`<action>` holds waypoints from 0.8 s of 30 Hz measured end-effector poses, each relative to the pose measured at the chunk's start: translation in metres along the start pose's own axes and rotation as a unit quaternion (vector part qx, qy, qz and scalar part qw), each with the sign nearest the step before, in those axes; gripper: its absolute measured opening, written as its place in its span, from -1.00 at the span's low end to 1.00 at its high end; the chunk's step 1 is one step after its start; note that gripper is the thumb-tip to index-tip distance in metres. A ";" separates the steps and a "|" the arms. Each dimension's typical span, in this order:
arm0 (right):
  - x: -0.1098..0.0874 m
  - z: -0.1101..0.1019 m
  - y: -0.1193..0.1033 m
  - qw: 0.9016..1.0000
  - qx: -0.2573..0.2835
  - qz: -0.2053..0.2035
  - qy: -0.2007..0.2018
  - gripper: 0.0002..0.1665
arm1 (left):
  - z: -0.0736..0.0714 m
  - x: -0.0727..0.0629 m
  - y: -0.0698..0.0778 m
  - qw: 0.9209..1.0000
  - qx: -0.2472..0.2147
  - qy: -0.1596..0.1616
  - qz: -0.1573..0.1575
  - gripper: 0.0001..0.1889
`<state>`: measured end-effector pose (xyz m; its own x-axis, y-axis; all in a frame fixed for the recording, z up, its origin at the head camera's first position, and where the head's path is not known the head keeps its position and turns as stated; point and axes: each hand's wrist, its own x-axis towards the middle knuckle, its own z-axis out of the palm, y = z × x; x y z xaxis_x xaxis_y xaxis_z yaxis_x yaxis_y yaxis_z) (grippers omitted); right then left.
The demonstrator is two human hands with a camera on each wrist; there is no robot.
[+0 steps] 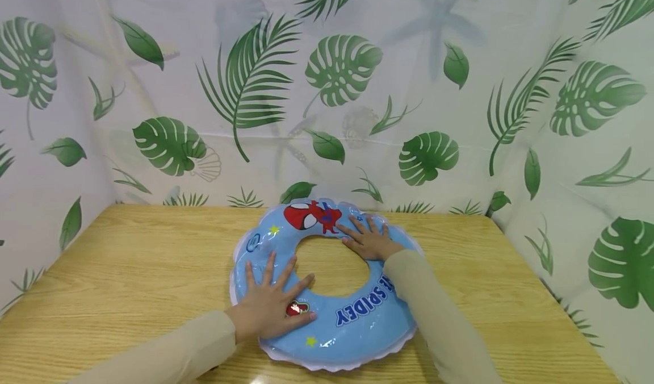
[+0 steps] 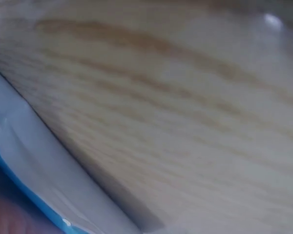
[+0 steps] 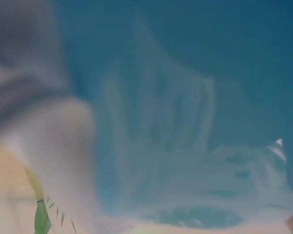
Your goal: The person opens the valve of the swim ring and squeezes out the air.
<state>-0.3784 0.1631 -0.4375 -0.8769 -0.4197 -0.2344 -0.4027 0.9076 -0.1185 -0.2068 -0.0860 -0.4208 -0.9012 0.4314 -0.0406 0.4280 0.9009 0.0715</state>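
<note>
A light-blue inflatable swim ring (image 1: 352,338) with a scalloped white edge lies on the wooden table. Its top carries a red cartoon figure, yellow stars and "SPIDEY" lettering. My left hand (image 1: 271,304) rests on the near left of the ring, fingers spread. On the far right part, near the inner hole, my right hand (image 1: 370,242) lies with fingers spread and palm down. In the left wrist view the ring's white edge (image 2: 53,161) meets the table. The right wrist view is filled by the blurred blue vinyl (image 3: 210,44).
The wood-grain table (image 1: 128,270) extends on both sides of the ring. Behind it and at the sides hangs a white curtain (image 1: 368,122) printed with green leaves.
</note>
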 end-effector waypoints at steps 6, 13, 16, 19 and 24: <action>-0.004 -0.002 -0.002 1.000 -0.007 0.000 0.003 -0.36 | 0.002 0.004 -0.003 0.999 -0.023 -0.025 -0.007 -0.22; -0.005 -0.002 -0.005 1.000 -0.013 0.003 0.007 -0.36 | 0.006 0.007 -0.006 0.998 -0.045 -0.043 -0.010 -0.20; -0.005 -0.003 -0.005 1.000 -0.013 0.003 0.007 -0.36 | 0.008 0.008 -0.007 0.998 -0.050 -0.045 -0.010 -0.21; -0.005 -0.004 -0.005 1.000 -0.011 0.000 0.008 -0.36 | 0.008 0.008 -0.006 0.997 -0.053 -0.047 -0.011 -0.21; -0.006 -0.005 -0.006 1.000 -0.010 0.001 0.007 -0.36 | 0.008 0.008 -0.005 0.997 -0.052 -0.054 -0.012 -0.20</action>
<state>-0.3719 0.1603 -0.4308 -0.8814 -0.4179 -0.2202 -0.4062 0.9085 -0.0983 -0.2155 -0.0869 -0.4293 -0.8965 0.4170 -0.1495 0.3919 0.9040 0.1711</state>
